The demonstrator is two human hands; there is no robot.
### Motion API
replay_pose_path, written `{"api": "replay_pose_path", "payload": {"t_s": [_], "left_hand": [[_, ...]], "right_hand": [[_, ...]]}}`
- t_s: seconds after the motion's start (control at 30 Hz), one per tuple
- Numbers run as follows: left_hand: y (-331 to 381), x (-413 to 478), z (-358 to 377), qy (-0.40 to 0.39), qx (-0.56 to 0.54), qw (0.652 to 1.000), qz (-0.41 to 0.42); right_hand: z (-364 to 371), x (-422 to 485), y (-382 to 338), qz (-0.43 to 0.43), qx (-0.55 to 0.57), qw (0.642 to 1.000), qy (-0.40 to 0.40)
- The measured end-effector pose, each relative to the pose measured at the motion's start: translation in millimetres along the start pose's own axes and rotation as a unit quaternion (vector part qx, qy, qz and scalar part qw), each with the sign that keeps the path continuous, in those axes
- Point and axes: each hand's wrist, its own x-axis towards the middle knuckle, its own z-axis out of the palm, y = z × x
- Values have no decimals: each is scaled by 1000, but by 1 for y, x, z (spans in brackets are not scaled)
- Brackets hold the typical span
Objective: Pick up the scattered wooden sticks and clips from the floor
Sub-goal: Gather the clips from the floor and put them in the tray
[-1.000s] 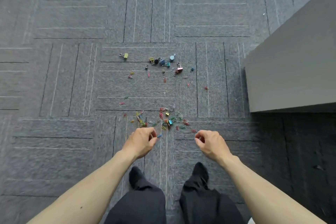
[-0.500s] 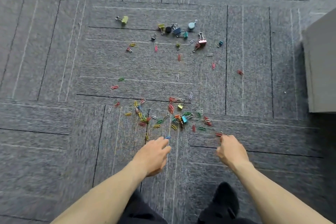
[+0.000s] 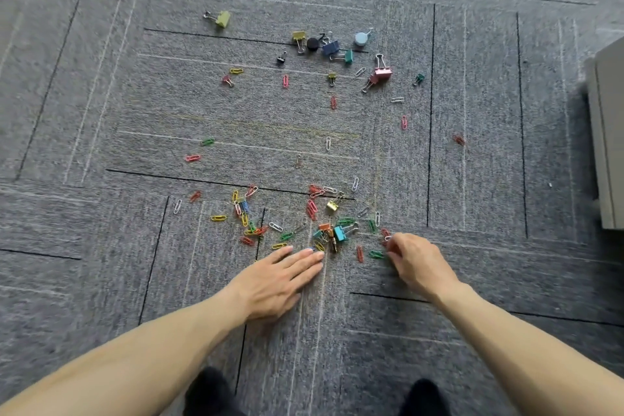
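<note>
Clips (image 3: 332,235) just beyond left grip (image 3: 277,277)

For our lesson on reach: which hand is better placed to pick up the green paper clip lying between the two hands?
Right, probably. The right hand has curled fingers beside the green paper clip; the left hand lies flat, farther off.

One wide-angle camera, worn on the head, looks forward and steeply down, fairly near, onto the carpet floor (image 3: 101,280) and scattered clips (image 3: 332,233).
</note>
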Motion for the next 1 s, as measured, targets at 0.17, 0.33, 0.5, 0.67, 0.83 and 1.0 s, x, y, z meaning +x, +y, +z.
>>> {"api": "replay_pose_path", "payload": {"t_s": [0.17, 0.33, 0.5, 0.67, 0.83, 1.0], "left_hand": [[-12, 29, -19, 33, 25, 999, 2], [-53, 10, -49, 32, 67, 994, 76], [-88, -22, -31, 80, 83, 992, -49], [-72, -15, 18, 125, 62, 988, -63], [-59, 22, 19, 164, 7, 979, -118], [-64, 55, -7, 204, -13, 976, -78]], "right_hand": [[-15, 25, -34, -181, -24, 983, -27], [-59, 41, -37, -246, -85, 965, -38], [-70, 47, 9, -287, -175, 940, -54], [-27, 45, 21, -333, -208, 918, -53], [-2, 58, -16, -330, -106, 937, 52], [-35, 64, -17, -251, 63, 956, 141]]}}
